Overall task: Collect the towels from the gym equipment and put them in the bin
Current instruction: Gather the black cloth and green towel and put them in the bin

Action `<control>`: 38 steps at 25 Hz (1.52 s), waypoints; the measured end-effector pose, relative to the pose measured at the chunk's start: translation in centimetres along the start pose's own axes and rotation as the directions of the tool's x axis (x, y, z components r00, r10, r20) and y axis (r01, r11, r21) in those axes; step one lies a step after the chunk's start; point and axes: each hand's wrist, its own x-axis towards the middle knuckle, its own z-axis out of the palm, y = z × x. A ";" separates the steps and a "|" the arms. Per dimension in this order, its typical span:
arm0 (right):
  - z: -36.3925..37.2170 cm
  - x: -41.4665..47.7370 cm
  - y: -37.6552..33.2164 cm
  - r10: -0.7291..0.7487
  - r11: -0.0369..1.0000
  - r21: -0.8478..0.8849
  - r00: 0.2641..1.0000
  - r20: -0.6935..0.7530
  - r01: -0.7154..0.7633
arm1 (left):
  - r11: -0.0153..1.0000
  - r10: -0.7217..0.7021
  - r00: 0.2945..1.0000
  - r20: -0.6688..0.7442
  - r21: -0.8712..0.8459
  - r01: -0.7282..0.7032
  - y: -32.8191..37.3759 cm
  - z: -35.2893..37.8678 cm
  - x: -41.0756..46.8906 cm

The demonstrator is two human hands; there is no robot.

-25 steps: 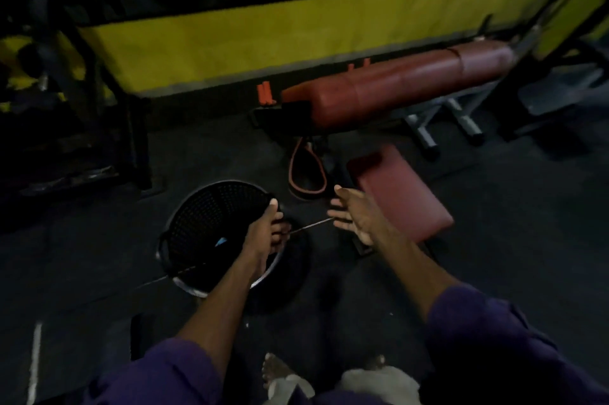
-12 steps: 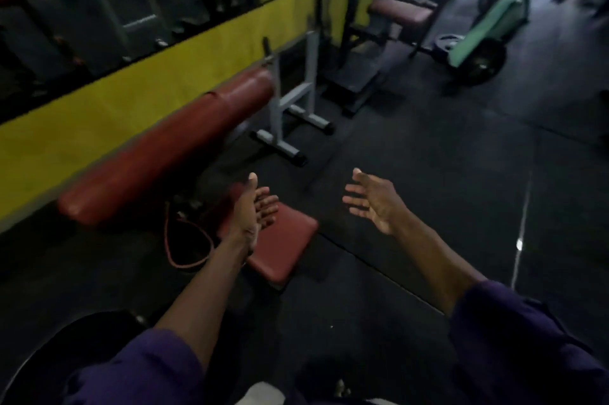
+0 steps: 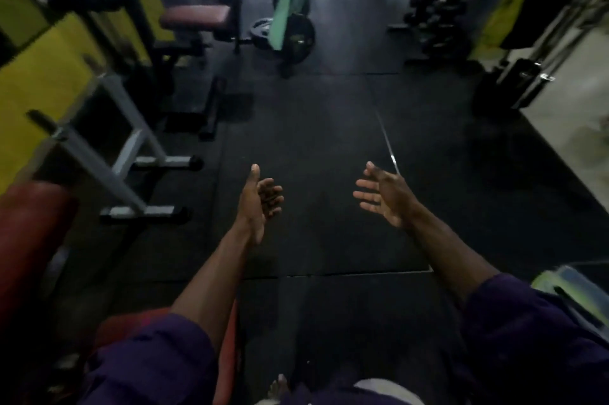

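Observation:
A mint-green towel [image 3: 286, 10] hangs over a barbell with a black weight plate [image 3: 298, 38] far ahead, top centre. Both my hands are held out over the dark floor, palms facing each other, holding nothing. My left hand [image 3: 260, 201] has loosely bent fingers and a raised thumb. My right hand [image 3: 384, 193] has its fingers spread. A folded yellow-green and blue cloth [image 3: 573, 292] shows at the right edge near my right sleeve. The bin is out of view.
Red padded benches [image 3: 29, 239] on grey frames [image 3: 125, 160] line the left side along a yellow wall. A dumbbell rack [image 3: 438, 5] stands at the back right, and a black weight stack [image 3: 517, 81] by the right wall. Black rubber floor mats [image 3: 316, 140] stretch ahead.
My view has swung right, away from the black mesh bin and the red bench, down the aisle. Both hands stayed out in front and empty; the green towel is now straight ahead.

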 end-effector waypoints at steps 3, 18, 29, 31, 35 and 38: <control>-3.5 2.0 -1.7 -0.002 0.998 0.067 0.988 -0.155 0.013 | 0.996 -0.010 0.989 0.150 0.087 -0.003 2.8 5.0 4.8; -30.8 10.9 -10.3 0.033 0.966 0.235 0.846 -0.532 0.110 | 0.960 -0.141 0.861 0.488 0.280 -0.001 4.5 42.4 20.9; -47.6 26.8 -24.4 -0.041 0.958 0.207 0.807 -0.588 0.199 | 0.960 -0.147 0.817 0.557 0.278 -0.017 9.0 64.6 36.0; -50.0 31.1 -27.5 -0.035 0.958 0.209 0.805 -0.592 0.196 | 0.962 -0.147 0.815 0.561 0.273 -0.014 10.6 68.5 40.2; -54.2 38.6 -33.4 -0.029 0.955 0.219 0.801 -0.598 0.198 | 0.959 -0.135 0.798 0.587 0.280 -0.044 14.5 76.0 47.7; -57.7 44.1 -37.7 -0.031 0.954 0.218 0.795 -0.606 0.203 | 0.957 -0.137 0.796 0.590 0.287 -0.048 16.8 81.8 53.1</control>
